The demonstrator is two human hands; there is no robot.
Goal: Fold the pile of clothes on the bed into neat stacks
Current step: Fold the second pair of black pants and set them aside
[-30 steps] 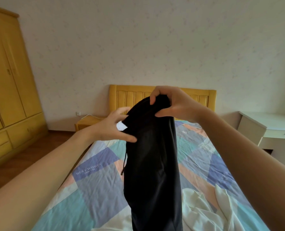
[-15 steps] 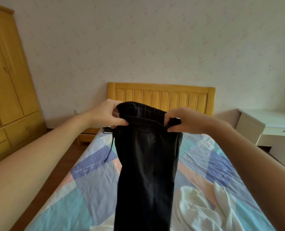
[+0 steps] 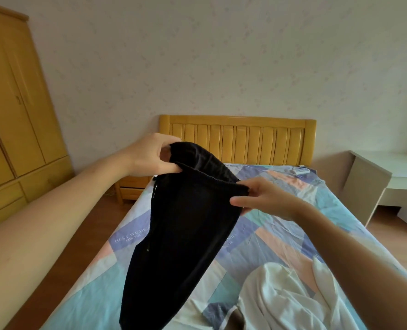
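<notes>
Closest to the cam, bottom right of the bed (image 3: pixel 97 277): a crumpled white garment (image 3: pixel 281 303) lying on the patchwork sheet, pastel blocks w/ "BEST WISHES FOR YOU" printed on a purple patch. Looks like a shirt or smth, can't tell exactly.

Above that, held up in the air over the bed: black pants (image 3: pixel 185 225), hanging down and slanting toward the lower left, bottom end goes out of frame. Waistband is up top, stretched between both hands. Left hand (image 3: pixel 154 156) has fingers + thumb curled round the left end of the waistband, bunching the fabric. Right hand (image 3: pixel 266 198) pinches the right end btw thumb and fingers, other fingers only loosely bent. Both forearms are bare.

Further back on the sheet, near the headboard on the right, a small white object (image 3: pixel 301 171), too small to ID. Then the yellow wood slatted headboard (image 3: pixel 238 139), w/ a matching nightstand (image 3: pixel 131 186) just left of the bed. Big yellow wardrobe (image 3: pixel 14 103) on the far left, white desk (image 3: pixel 388 177) on the right, pale wall behind it all.
</notes>
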